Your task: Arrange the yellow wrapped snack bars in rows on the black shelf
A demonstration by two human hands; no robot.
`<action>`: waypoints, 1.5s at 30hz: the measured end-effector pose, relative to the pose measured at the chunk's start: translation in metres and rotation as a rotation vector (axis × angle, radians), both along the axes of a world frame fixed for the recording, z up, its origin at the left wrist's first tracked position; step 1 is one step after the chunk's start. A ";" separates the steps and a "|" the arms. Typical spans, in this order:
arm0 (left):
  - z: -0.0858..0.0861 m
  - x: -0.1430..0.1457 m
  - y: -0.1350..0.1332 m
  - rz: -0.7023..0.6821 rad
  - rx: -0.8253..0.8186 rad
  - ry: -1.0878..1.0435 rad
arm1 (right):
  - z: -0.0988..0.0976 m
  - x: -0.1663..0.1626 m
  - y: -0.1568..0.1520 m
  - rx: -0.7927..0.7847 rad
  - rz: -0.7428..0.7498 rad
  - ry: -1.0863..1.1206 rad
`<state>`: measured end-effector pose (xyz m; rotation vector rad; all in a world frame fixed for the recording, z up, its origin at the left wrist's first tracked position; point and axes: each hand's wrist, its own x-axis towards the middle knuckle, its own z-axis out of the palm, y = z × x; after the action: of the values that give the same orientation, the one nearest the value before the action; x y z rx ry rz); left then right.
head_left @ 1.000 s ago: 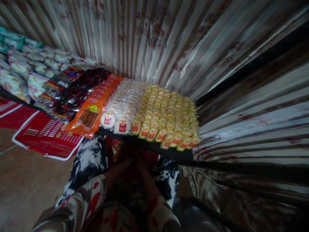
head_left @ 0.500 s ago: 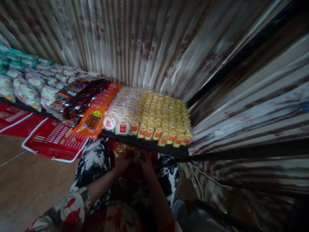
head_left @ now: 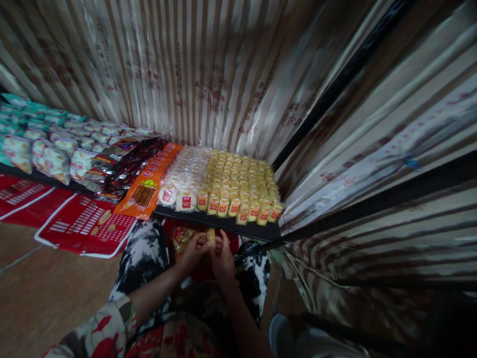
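Between my knees, just in front of the shelf edge, my left hand (head_left: 196,250) and my right hand (head_left: 222,254) meet around a small yellow wrapped snack (head_left: 211,237). Fingers of both hands are closed on it from either side. Below them, partly hidden by my hands, a red basket (head_left: 234,243) holds several yellow packets (head_left: 182,237). Just beyond my hands, rows of similar yellow wrapped snacks (head_left: 238,186) with red labels stand on the black shelf (head_left: 257,229).
Left along the shelf are round white packs (head_left: 186,199), an orange bag of sticks (head_left: 143,194), dark red packets (head_left: 130,159), and white and green bags (head_left: 50,156). Red baskets (head_left: 80,221) hang or stand below. A striped curtain (head_left: 208,74) and black bars (head_left: 343,84) enclose the shelf.
The view has shifted, so the shelf's right end sits slightly further left. My hands have come up a little, and the yellow snack between them shows more clearly.
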<state>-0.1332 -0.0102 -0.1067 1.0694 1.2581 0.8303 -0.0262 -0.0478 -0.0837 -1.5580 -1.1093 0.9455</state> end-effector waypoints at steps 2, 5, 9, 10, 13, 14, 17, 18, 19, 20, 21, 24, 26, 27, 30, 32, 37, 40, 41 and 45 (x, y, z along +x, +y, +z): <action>0.007 0.004 -0.001 0.021 -0.040 -0.053 | 0.005 -0.005 -0.003 0.019 0.007 -0.095; 0.013 0.006 -0.002 0.081 -0.059 -0.082 | 0.007 -0.009 -0.006 0.044 0.035 -0.124; 0.018 0.002 -0.002 0.120 -0.117 -0.158 | 0.002 -0.003 -0.009 0.061 -0.004 -0.127; 0.020 0.001 -0.001 0.122 -0.131 -0.188 | 0.001 0.000 -0.009 0.052 -0.027 -0.137; 0.026 0.000 0.000 0.097 -0.176 -0.300 | 0.001 0.007 -0.009 -0.005 -0.068 -0.118; 0.028 0.001 0.000 0.079 -0.193 -0.327 | 0.001 0.008 -0.008 -0.025 -0.061 -0.076; 0.035 0.004 0.002 0.052 -0.208 -0.366 | 0.001 0.009 -0.008 -0.079 -0.008 0.122; 0.037 0.005 0.003 0.053 -0.200 -0.373 | 0.000 0.009 -0.008 -0.090 0.002 0.183; 0.039 0.006 0.003 0.053 -0.189 -0.379 | 0.000 0.010 -0.008 -0.098 0.003 0.231; 0.042 0.006 0.004 0.047 -0.184 -0.385 | -0.001 0.011 -0.009 -0.103 -0.011 0.265; 0.044 0.007 0.004 0.038 -0.183 -0.383 | 0.000 0.013 -0.008 -0.105 -0.038 0.286; 0.051 0.007 0.005 0.005 -0.169 -0.323 | 0.006 0.026 -0.007 -0.069 -0.119 0.276; 0.055 0.006 0.008 -0.024 -0.125 -0.273 | 0.015 0.040 -0.006 -0.018 -0.104 0.196; 0.057 0.006 0.010 -0.043 -0.090 -0.250 | 0.021 0.047 -0.006 0.012 -0.079 0.119; 0.062 0.006 0.015 -0.138 0.076 -0.133 | 0.042 0.067 -0.004 0.102 0.029 -0.187; 0.065 0.008 0.017 -0.241 0.221 0.002 | 0.056 0.076 -0.002 0.153 0.105 -0.351; 0.071 0.015 0.015 -0.411 0.391 0.241 | 0.067 0.079 0.002 0.214 0.147 -0.443; 0.064 0.023 0.013 -0.290 0.325 0.216 | 0.052 0.075 0.004 0.169 -0.026 -0.317; 0.060 0.026 0.013 -0.237 0.294 0.176 | 0.046 0.073 0.004 0.141 -0.092 -0.254; 0.046 0.041 0.016 -0.107 0.211 0.003 | 0.028 0.064 0.006 0.066 -0.169 0.013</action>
<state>-0.0920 0.0054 -0.0612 1.2954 1.1226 0.8944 0.0376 -0.0415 -0.0562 -1.5622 -0.9737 0.7966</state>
